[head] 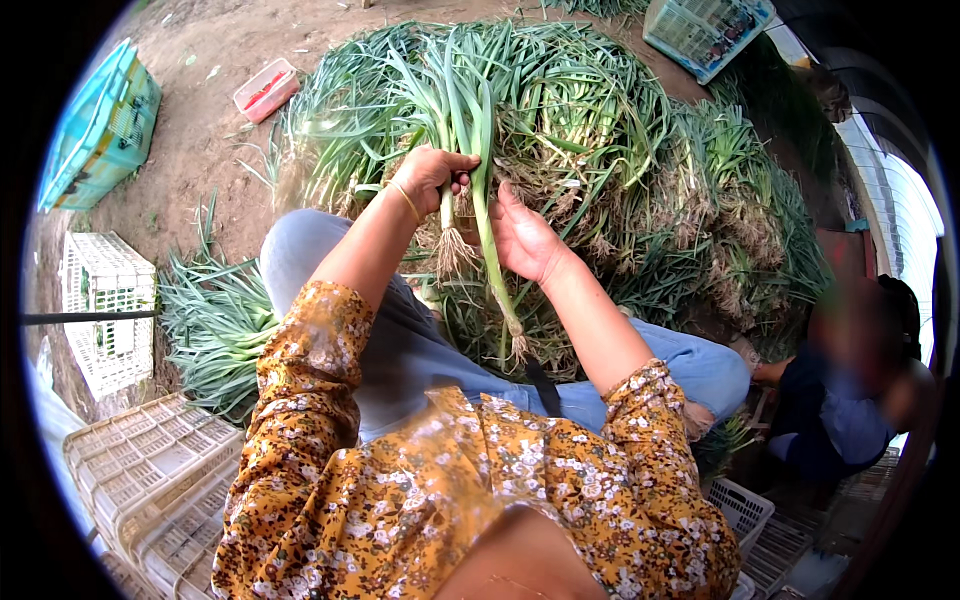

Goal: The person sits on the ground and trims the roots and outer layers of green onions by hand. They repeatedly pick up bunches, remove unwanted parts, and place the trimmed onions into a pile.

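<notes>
My left hand (439, 176) is closed around the stalks of a few leafy green plants, leeks or large green onions (484, 217). Their leaves point away from me over the heap and their roots hang toward my lap. One long stalk slants down to the right, its root tip above my legs; a shorter one ends in a bushy root tuft (454, 253). My right hand (523, 234) stands just right of the long stalk, palm turned to it and fingers spread; whether it touches the stalk is unclear. A large heap of the same plants (585, 97) lies beyond my hands.
More plants (225, 322) lie left of my knee. White plastic crates (154, 450) stand at lower left, a teal crate (112, 142) and a pink tub (266, 90) at upper left, another crate (705, 34) at upper right. A person (847, 405) sits at the right.
</notes>
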A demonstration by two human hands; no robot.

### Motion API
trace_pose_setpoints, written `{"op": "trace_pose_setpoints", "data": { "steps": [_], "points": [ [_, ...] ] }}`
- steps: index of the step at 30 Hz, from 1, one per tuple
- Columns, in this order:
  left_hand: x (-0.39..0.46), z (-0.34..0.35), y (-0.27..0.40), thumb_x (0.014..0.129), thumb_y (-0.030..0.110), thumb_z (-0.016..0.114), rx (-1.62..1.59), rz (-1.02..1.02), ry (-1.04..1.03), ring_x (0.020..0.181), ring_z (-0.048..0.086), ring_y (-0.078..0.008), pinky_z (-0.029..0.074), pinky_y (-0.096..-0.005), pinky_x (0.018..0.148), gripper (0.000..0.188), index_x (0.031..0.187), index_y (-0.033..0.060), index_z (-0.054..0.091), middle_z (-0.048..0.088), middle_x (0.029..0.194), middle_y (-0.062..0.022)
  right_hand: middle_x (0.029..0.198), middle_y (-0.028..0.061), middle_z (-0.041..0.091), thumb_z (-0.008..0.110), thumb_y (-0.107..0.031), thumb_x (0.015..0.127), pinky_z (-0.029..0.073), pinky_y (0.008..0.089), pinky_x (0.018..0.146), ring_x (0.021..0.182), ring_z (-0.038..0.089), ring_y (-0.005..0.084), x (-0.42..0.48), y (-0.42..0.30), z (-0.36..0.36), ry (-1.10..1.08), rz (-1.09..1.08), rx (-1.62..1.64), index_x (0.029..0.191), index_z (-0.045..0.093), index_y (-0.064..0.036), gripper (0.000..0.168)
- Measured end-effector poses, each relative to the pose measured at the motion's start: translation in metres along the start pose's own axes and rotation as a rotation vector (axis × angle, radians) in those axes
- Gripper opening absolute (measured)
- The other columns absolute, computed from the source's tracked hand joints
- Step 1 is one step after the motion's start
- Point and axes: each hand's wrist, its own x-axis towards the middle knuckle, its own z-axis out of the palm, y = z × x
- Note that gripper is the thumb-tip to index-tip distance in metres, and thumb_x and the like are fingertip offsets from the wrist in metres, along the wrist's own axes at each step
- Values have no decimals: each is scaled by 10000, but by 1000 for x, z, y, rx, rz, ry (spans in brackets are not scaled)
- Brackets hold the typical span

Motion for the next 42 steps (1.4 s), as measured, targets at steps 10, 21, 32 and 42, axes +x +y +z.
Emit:
{"op": "trace_pose_setpoints", "data": {
  "steps": [10,21,32,42],
  "points": [
    [29,-28,7,756,-12,650,-98,177,192,481,467,-104,361,-220,399,47,742,-32,610,562,621,-55,589,-23,377,442,-175,939,383,280,576,522,361,105,-69,6,-3,245,-378,260,864,505,-74,141],
    [44,-7,16,768,-45,623,-267,285,323,471,463,-93,370,-191,384,38,762,-60,588,552,632,-66,548,-43,286,439,-209,948,308,244,469,459,277,57,-223,16,9,595,-541,8,845,498,-81,175],
    [18,1,31,792,34,638,-306,320,148,518,485,-94,441,-203,464,78,831,-7,584,551,670,-36,1054,147,572,624,-187,835,460,311,813,935,574,204,-115,11,22,437,-363,-1253,1305,355,-11,569],
    [5,-35,44,890,67,487,-548,148,33,559,494,-113,454,-226,481,95,910,-21,457,533,743,-70,897,128,629,584,-310,856,447,312,806,825,588,212,52,-42,-2,414,-561,-1220,1052,574,35,397]
  ]
}}
